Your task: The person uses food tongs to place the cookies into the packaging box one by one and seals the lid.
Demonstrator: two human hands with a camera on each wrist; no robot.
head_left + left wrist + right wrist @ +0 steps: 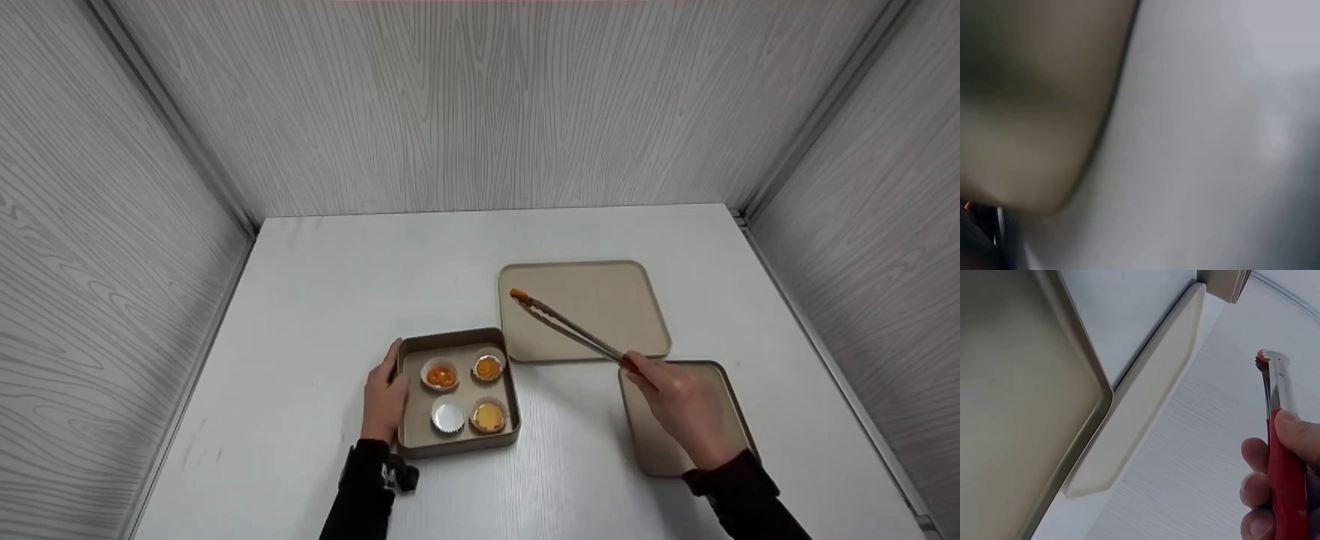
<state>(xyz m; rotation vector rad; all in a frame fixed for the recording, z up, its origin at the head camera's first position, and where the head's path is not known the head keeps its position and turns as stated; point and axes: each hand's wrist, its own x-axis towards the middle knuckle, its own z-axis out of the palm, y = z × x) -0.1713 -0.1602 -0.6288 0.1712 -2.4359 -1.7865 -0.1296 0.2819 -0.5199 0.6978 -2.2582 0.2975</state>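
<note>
My right hand [686,409] grips red-handled metal tongs [1289,478], fingers wrapped round the handles. A small orange piece [518,295] is pinched at their tips, above the flat rectangular tray [592,300]. My left hand [384,401] holds the left wall of a deep square baking pan [459,450], thumb at the rim. Inside the pan stand several small cups: one with orange pieces [441,376], one with a darker yellow-orange filling [488,367], one with a yellow filling [489,417], and a bare silvery-white cup [448,415]. In the left wrist view, only the pan's blurred outer side [1033,112] shows.
A second shallow tray [645,442] lies at the right, partly under my right hand and forearm. The back tray stands close to the square pan's upper right corner. Grey wood-grain panels [480,112] enclose the white table [360,270] at the back and both sides.
</note>
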